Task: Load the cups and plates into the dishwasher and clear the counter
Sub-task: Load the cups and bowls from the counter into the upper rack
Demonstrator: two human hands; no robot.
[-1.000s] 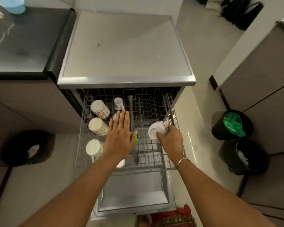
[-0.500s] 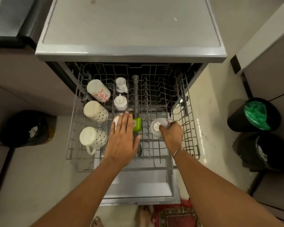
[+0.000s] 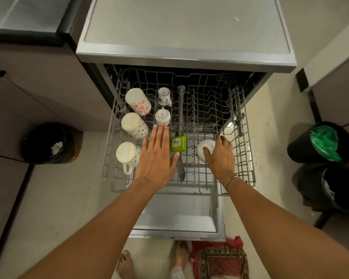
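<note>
Two bare forearms, without sleeves, extend from the near edge toward the far side. Left hand (image 3: 157,158): no ring, watch or band visible; nails short. Right hand (image 3: 220,156): no ring visible; a thin, plain metal bangle (image 3: 232,180), pale and silvery, encircles the wrist just near of the hand. At the near edge, two bare feet, left foot (image 3: 125,263) and right foot (image 3: 180,252); the right ankle shows the hem of a light garment.

Red-flowered mug (image 3: 138,101), black-diamond mug (image 3: 134,124), green cup (image 3: 178,144), white cup (image 3: 205,151), grey rack (image 3: 248,158)
</note>
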